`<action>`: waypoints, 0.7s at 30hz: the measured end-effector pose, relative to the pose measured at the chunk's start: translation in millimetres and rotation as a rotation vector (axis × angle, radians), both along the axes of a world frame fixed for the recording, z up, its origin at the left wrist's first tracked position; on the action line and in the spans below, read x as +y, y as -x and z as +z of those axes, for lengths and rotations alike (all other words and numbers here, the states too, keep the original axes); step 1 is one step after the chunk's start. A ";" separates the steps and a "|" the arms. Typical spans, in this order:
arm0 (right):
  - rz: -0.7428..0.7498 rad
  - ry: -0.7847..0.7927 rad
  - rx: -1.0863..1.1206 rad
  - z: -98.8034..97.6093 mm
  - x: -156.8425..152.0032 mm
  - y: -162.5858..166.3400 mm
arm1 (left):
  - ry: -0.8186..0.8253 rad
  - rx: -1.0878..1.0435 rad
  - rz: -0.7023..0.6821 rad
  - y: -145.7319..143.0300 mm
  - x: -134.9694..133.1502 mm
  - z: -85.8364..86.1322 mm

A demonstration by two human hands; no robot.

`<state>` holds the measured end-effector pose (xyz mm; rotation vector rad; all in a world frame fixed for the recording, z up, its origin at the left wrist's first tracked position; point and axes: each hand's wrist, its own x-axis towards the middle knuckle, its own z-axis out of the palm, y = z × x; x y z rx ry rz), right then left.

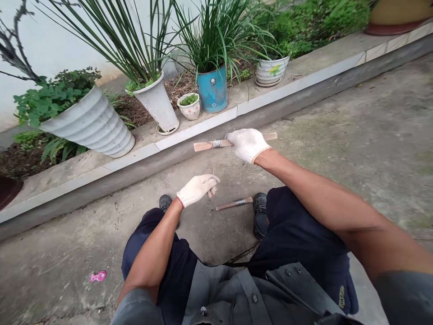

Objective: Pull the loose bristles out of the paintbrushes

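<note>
My right hand (248, 143), in a white knitted glove, is closed around the middle of a flat wooden stick (202, 146). Grey wire (216, 144) is wound in a tight band round the stick, left of the fingers. Lower and to the left, my left hand (199, 188), gloved the same way, pinches a thin strand of wire (214, 169) that sticks up from its fingertips. Whether this strand joins the wound band cannot be made out. On the ground between my feet lies a second wooden stick (226, 205), also with a wound band, near my right shoe (260, 215).
A low concrete ledge (196, 131) with a tiled edge runs across in front. On it stand a tilted white ribbed pot (93, 122), a tall white pot (160, 106), a small pot (190, 108), a blue can (213, 90) and a white bowl (270, 72). A pink wrapper (98, 276) lies on the concrete.
</note>
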<state>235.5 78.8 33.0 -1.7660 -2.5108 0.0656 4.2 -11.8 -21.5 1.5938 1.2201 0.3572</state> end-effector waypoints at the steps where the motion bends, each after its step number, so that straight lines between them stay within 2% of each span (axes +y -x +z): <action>1: 0.010 0.016 -0.051 -0.6 -1.1 0.3 | -0.006 0.041 -0.008 1.1 0.2 1.5; 5: 0.057 0.208 -0.239 -4.2 -7.4 1.4 | -0.160 0.225 0.020 15.3 5.3 13.0; 7: 0.176 0.319 -0.282 -6.0 -11.3 -0.8 | -0.258 0.293 0.060 24.6 9.4 18.9; 11: 0.525 0.540 -0.126 -1.7 -20.0 -6.9 | -0.295 0.271 0.161 33.8 16.0 21.1; 13: 0.594 0.569 0.000 5.4 -23.7 -6.3 | -0.265 0.193 0.201 31.9 17.7 17.4; 17: 0.485 0.455 0.232 17.5 -24.1 3.9 | -0.207 0.086 0.190 21.0 15.9 9.2; 21: 0.260 0.291 0.234 11.5 -14.3 12.6 | -0.195 0.059 0.142 7.5 6.8 7.1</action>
